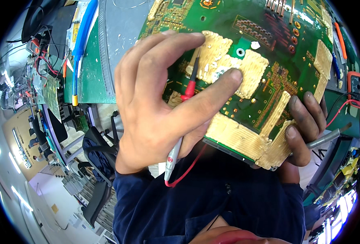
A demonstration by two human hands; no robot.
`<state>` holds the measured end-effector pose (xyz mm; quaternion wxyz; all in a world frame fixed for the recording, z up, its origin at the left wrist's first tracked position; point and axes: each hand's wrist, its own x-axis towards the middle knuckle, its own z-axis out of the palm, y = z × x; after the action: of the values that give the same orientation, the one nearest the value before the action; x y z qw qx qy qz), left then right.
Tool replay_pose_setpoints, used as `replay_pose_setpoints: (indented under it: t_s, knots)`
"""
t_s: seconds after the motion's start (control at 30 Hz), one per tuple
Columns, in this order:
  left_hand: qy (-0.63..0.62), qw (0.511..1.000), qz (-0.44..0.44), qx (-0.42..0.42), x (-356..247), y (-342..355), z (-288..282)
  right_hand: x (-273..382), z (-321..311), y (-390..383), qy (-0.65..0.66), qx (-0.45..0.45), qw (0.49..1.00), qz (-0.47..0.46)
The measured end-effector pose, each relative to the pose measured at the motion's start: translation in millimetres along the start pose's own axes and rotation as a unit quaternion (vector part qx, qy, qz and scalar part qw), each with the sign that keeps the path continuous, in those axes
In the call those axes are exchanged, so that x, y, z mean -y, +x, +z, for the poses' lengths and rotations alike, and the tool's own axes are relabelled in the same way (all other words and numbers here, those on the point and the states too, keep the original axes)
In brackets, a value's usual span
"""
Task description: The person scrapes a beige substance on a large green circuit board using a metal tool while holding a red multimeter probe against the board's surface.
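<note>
A large green circuit board (212, 16) is tilted up in front of me, with ridged beige coating patches (255, 69) on its face. My left hand (155, 89) reaches over it, with thumb and forefinger spread on the central patch. A red and grey test probe (172, 156) runs beneath that hand, its dark tip near the patch and its red lead trailing down. White crumbs lie by the thumb. My right hand (306, 122) grips the board's lower right edge, fingers on its face beside a beige strip. A grey metal rod (328, 136) sticks out past these fingers; its hold is hidden.
A multimeter (355, 86) with red and black leads lies at the right. On the green mat (92, 69) at left are a blue tool with a yellow end (79, 49) and scattered crumbs. A dark chair (96, 171) stands at lower left.
</note>
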<state>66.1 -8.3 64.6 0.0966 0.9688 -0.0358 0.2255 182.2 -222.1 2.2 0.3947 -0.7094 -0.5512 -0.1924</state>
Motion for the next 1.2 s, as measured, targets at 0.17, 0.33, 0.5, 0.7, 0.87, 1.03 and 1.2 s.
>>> replay_pose_setpoints:
  t_s: [0.17, 0.33, 0.5, 0.7, 0.87, 1.03, 1.2]
  knots:
    - [-0.004, 1.000, -0.003, 0.000, -2, -2, 0, 4, 3, 4, -0.015, -0.016, 1.000, 0.004]
    - [-0.118, 0.989, -0.007, -0.093, 6, -12, 5, 2, 7, 8, -0.027, -0.047, 0.998, -0.025]
    - [-0.095, 0.971, 0.028, -0.218, 4, -15, -8, 0, 5, 18, -0.018, -0.071, 0.995, -0.062]
    - [-0.168, 0.862, -0.182, -0.443, -14, -53, -5, 3, -1, 43, -0.004, -0.075, 0.989, -0.126]
    - [-0.282, 0.799, -0.265, -0.461, -24, -79, 12, 3, -11, 55, -0.003, -0.070, 0.988, -0.136]
    - [-0.294, 0.793, -0.277, -0.457, -22, -82, 16, 8, -25, 87, 0.071, -0.158, 0.981, -0.083]
    - [-0.284, 0.811, -0.233, -0.455, -21, -69, 20, 11, -58, 135, -0.021, -0.197, 0.980, -0.035]
